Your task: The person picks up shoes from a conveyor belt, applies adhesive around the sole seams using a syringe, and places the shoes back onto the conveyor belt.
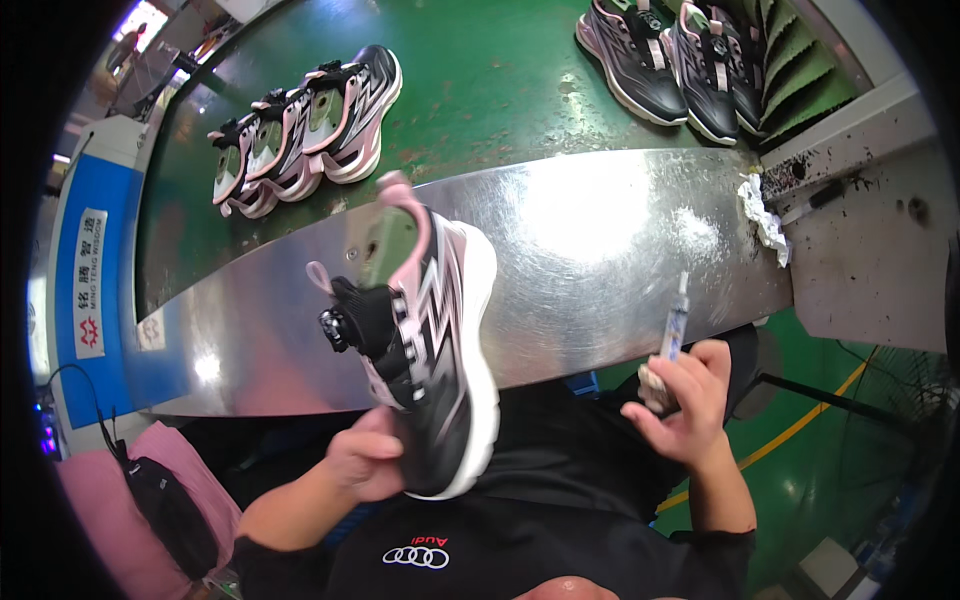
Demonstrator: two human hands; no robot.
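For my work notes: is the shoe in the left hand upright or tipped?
Tipped on its side: the shoe in the left hand has its white sole facing right and its opening facing left.

The blue panel (pixel 118 260) at nine o'clock carries a white label (pixel 92 285) with dark lettering (pixel 95 253) and red gear emblem (pixel 90 332); the black shirt (pixel 520 548) at six o'clock carries red lettering (pixel 429 541) and white rings (pixel 415 558).
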